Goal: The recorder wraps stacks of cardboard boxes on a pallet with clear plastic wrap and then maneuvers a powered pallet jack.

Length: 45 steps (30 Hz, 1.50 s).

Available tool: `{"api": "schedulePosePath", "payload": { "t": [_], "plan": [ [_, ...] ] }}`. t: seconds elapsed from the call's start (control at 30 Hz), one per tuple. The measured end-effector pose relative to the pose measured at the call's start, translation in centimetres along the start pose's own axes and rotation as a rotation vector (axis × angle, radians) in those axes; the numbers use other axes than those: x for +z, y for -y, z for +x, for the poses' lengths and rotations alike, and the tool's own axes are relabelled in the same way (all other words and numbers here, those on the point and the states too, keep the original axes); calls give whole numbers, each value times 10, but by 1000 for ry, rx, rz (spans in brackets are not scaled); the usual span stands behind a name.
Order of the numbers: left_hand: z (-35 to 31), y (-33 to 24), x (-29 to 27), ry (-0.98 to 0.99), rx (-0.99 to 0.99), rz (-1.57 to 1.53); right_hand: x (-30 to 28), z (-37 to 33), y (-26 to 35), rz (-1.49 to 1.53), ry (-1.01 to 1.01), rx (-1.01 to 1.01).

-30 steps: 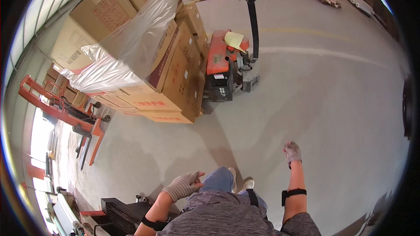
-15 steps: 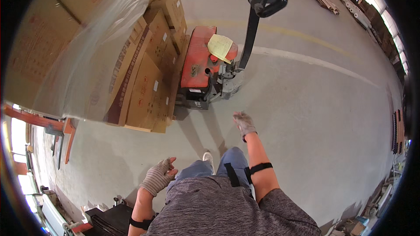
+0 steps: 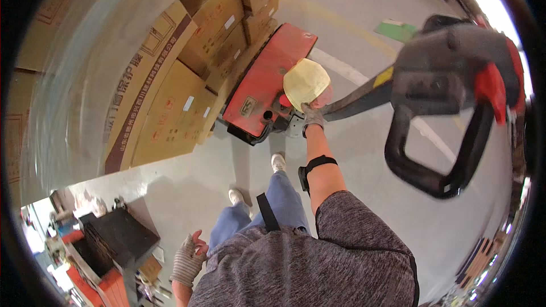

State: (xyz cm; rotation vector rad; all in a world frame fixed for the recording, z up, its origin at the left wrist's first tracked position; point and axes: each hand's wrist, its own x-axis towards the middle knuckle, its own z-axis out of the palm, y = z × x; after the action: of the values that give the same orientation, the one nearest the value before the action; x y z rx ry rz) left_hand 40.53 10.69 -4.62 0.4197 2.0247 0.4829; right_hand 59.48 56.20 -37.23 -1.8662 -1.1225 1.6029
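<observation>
My right hand (image 3: 311, 115), in a grey fingerless glove, reaches forward and closes on the near edge of a pale yellow sheet (image 3: 307, 82), perhaps paper or cloth. That sheet lies over the red body (image 3: 267, 77) of a pallet truck, beside a red knob. To the right rises the truck's black control handle (image 3: 443, 102), large and close, with red parts on its grip. My left hand (image 3: 189, 258), in a striped fingerless glove, hangs low by my left hip with loosely curled, parted fingers and nothing in it.
Brown cartons (image 3: 170, 105), partly wrapped in clear film (image 3: 74, 96), stand stacked at the left against the truck. A black-topped machine with red parts (image 3: 122, 236) is at the lower left. A green object (image 3: 395, 30) shows beyond the handle.
I have stepped closer to the truck. My right hand has moved forward onto the yellow sheet and grips its edge. The left hand has dropped lower and farther left.
</observation>
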Motion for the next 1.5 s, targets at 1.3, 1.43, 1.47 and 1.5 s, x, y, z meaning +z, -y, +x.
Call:
{"api": "schedulePosePath", "payload": {
  "t": [1.3,1.43,1.47,1.5],
  "plan": [
    [-44,78,-94,-1282,832,-136,123,-453,133,51,1298,458],
    [-51,125,-92,-1233,883,-77,139,-489,119,-74,1277,517],
    [-54,134,-89,-1245,884,-99,143,-499,117,-95,1271,504],
    [-57,142,-87,-1225,887,-149,146,-510,115,-115,1255,490]
  ]
}}
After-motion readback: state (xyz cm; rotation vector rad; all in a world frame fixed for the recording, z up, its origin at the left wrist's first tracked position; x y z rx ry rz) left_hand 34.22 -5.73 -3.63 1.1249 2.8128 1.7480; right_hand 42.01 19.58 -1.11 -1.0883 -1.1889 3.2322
